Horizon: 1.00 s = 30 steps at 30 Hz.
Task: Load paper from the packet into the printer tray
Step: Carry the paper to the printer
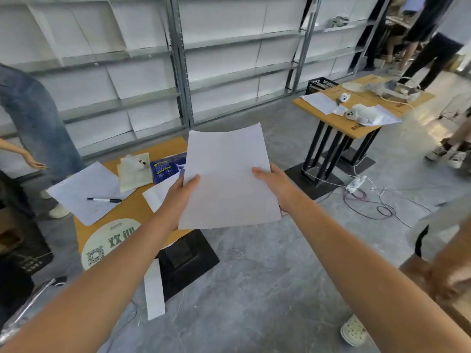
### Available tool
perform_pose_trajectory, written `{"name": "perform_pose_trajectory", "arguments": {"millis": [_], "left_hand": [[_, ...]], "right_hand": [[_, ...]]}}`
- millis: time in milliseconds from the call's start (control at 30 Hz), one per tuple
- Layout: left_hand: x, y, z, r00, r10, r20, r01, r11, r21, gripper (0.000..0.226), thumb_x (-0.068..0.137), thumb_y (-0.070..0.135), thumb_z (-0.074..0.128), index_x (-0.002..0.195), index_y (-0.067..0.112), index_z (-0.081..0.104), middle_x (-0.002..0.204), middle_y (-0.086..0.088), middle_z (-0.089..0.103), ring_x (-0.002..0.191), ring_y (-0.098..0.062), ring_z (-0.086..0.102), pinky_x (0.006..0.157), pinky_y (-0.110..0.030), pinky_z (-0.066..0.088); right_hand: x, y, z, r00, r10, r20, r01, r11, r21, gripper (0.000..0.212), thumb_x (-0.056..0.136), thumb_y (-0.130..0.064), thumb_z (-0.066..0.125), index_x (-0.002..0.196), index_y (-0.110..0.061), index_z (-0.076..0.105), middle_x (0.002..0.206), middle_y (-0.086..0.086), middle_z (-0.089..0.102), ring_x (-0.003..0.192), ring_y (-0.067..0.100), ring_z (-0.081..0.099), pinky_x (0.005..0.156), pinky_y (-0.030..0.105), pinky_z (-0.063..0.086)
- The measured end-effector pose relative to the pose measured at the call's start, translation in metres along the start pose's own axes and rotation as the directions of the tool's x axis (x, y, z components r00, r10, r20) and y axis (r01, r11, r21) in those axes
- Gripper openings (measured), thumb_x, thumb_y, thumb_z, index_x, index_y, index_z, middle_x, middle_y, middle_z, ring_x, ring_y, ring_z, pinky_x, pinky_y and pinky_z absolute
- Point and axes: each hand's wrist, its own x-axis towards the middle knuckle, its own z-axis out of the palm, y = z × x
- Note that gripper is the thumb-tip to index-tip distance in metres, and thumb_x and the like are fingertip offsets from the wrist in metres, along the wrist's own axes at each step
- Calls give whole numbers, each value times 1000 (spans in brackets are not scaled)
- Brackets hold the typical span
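A thin stack of white paper (226, 179) hangs in the air in front of me, above the floor and the right end of a low wooden table. My left hand (182, 193) grips its left edge with the thumb on top. My right hand (274, 183) grips its right edge the same way. A blue paper packet (167, 166) lies on the wooden table (132, 210), partly hidden behind the sheets. No printer or printer tray is in view.
On the table lie loose sheets (86, 192), a black marker (104, 200), a white device on a pad (136, 165) and a round sticker. A second table (356, 105) stands back right. Cables and a power strip (356, 184) trail on the floor. People stand left and right.
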Motion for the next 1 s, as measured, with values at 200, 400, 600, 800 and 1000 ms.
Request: {"name": "perform_pose_trajectory", "arguments": {"millis": [200, 400, 600, 800, 1000], "left_hand": [[8, 28, 15, 980, -12, 200, 19, 999, -36, 33, 93, 35, 60, 123, 22, 58, 108, 4, 67, 94, -22, 66, 89, -40, 52], [0, 60, 32, 912, -45, 408, 41, 999, 17, 28, 93, 38, 57, 110, 18, 64, 99, -4, 67, 87, -23, 62, 70, -30, 47], [-51, 87, 66, 790, 55, 611, -102, 994, 43, 31, 93, 29, 57, 121, 17, 61, 100, -8, 67, 75, -19, 64, 59, -25, 54], [-135, 109, 108, 645, 106, 756, -177, 984, 13, 24, 95, 22, 53, 118, 15, 58, 89, -5, 67, 62, -15, 68, 50, -20, 54], [-257, 90, 158, 468, 85, 880, -227, 974, 27, 37, 94, 22, 56, 128, 9, 58, 109, -12, 67, 85, -26, 65, 78, -37, 52]], "right_hand": [[-31, -18, -15, 977, -27, -209, 24, 1000, -20, 34, 91, -18, 63, 123, -8, 57, 121, 16, 67, 105, 37, 67, 91, 51, 54], [-92, -34, -22, 921, -71, -383, 87, 996, 26, 31, 95, -14, 55, 126, -11, 53, 108, 10, 65, 83, 23, 66, 66, 34, 54], [-192, -53, -42, 845, -129, -519, 183, 982, 54, 19, 95, -8, 53, 114, -9, 57, 92, 8, 65, 73, 23, 65, 57, 29, 58], [-303, -69, -64, 729, -201, -654, 275, 962, 11, 24, 90, -4, 53, 112, -11, 54, 90, 8, 65, 72, 22, 65, 58, 27, 57], [-446, -37, -95, 559, -138, -817, 307, 951, 50, 22, 87, -5, 55, 108, -12, 53, 90, 10, 62, 74, 25, 62, 66, 34, 54]]}}
